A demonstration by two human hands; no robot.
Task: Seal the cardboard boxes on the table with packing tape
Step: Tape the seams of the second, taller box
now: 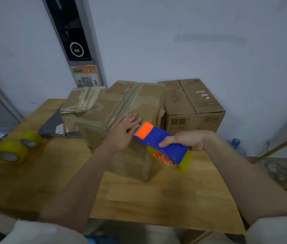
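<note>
A large cardboard box stands at the middle of the wooden table, with a strip of clear tape along its top seam. My left hand lies flat on the box's near top edge, fingers straight. My right hand grips a blue and orange tape dispenser loaded with a yellowish tape roll, its toothed orange end next to my left fingers at the box's front edge. A smaller taped box stands to the left. A third box sits at the back right.
Two yellow tape rolls lie on the table's left part. A grey flat bag lies beside the small box. A white wall is behind. A blue bottle cap and clutter show on the floor at right.
</note>
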